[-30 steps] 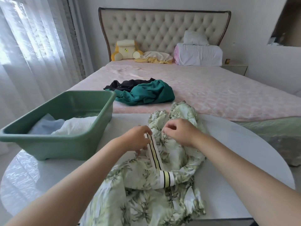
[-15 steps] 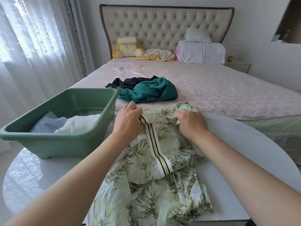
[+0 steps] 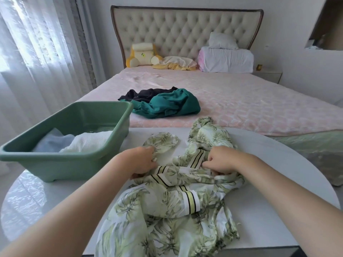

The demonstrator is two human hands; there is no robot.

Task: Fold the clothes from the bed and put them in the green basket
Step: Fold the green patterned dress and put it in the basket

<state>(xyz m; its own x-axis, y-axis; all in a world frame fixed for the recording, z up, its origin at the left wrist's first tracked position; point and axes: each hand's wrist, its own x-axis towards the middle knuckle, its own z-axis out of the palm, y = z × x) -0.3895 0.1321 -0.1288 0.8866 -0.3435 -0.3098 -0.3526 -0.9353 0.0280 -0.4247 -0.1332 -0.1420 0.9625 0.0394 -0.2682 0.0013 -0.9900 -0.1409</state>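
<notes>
Left hand [image 3: 141, 161] and right hand [image 3: 220, 160] have drawn back, wider apart — both curled, gripping the leaf-print garment [image 3: 167, 210].

We see only two forearms and two hands of the person, bare all the way to the near edge of the view. The left forearm [image 3: 74, 210] comes in from the near left, the right forearm [image 3: 289, 191] from the near right. On the left hand [image 3: 141, 161] two short nails look pale. The nails on the right hand [image 3: 220, 161] are too unclear to make out.
</notes>
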